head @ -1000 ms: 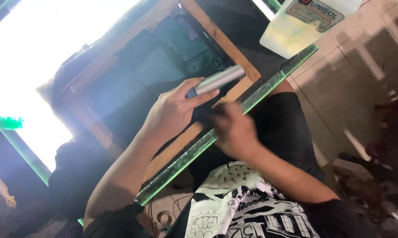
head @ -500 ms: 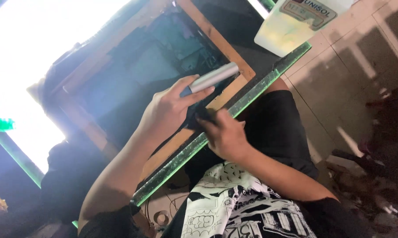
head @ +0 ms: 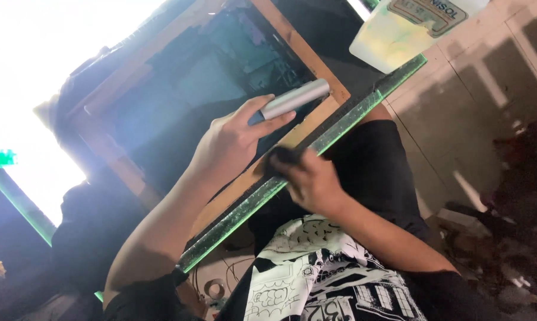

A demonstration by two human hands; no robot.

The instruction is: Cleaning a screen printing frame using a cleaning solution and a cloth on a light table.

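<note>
The left hand (head: 236, 142) lies on the wooden frame (head: 298, 44) of a screen, fingers curled loosely around a silver tube (head: 295, 99) that juts up and to the right past its fingertips. Under that hand the screen's dark mesh (head: 179, 101) spreads to its left and above. Just right and below, the right hand (head: 313, 181) is closed on a dark cloth (head: 283, 156), pressing it at the frame's near edge beside the green glass edge (head: 340, 128) of the bench. Further right, above both hands, a pale plastic jug (head: 399, 32) rests.
</note>
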